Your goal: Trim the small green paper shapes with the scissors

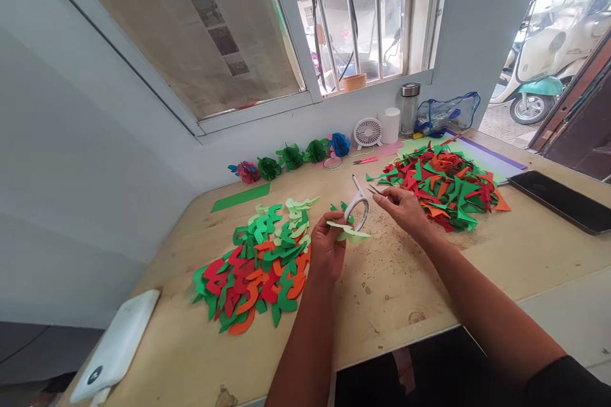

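Tabletop [401, 299]. Left: heap of paper cut-outs [252, 270]; paper strip [240, 198] behind it. Right: heap of paper scraps [443, 187], sheets [503, 162] behind and partly beneath. Between heaps: tape roll [366, 213]; left hand [327, 245] to its left, cut-out [354, 234] in fingers; right hand [403, 206] to its right, scissors [375, 191] in grip. Along back wall, left to right: paper turtles [291, 156], desk fan [367, 133], cylinder [390, 125], bottle [409, 113], pouch [449, 114]. Smartphone [563, 201] right of scraps.
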Demonstrator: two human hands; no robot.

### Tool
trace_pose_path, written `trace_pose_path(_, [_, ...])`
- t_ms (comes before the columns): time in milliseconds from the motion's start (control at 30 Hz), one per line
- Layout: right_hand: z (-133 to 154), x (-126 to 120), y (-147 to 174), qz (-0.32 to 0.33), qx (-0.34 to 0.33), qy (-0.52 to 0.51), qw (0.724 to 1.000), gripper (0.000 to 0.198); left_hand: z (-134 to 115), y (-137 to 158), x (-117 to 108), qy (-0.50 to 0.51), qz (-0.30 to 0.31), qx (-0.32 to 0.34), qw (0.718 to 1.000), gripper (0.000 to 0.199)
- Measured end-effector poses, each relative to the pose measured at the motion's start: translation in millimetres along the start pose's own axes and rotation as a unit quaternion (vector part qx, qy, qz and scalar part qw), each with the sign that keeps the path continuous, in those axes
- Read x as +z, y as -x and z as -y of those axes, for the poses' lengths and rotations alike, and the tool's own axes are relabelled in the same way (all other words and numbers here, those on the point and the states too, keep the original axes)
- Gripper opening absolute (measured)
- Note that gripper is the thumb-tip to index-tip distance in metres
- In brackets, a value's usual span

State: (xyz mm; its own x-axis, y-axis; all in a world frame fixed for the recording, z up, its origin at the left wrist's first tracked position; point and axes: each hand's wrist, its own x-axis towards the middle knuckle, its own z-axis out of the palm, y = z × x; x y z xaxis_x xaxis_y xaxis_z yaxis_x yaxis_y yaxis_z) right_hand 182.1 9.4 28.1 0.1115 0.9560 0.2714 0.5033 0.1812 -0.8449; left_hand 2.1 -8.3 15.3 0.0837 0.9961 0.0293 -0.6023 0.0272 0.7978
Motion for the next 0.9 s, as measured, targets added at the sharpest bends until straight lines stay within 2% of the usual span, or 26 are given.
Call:
trace_pose_path(233, [0.6, 6.6, 4.3, 0.000, 0.028, -0.002, 1.000, 0.026, -3.7, 0.3, 1.1, 0.056, -0.006, 0.004, 0.998, 0.022])
trace_pose_path(600, [5.8, 19.5, 13.5, 0.008, -0.004, 0.018, 1.000, 0.021, -5.0, 1.2, 3.0, 0.100, 0.006, 0.004, 0.995, 0.021])
trace_pose_path(900, [0.4, 24.9, 13.8, -0.020, -0.013, 0.041, 0.999, 0.015, -3.8, 1.9, 4.1, 0.096, 0.011, 0.002, 0.995, 0.022])
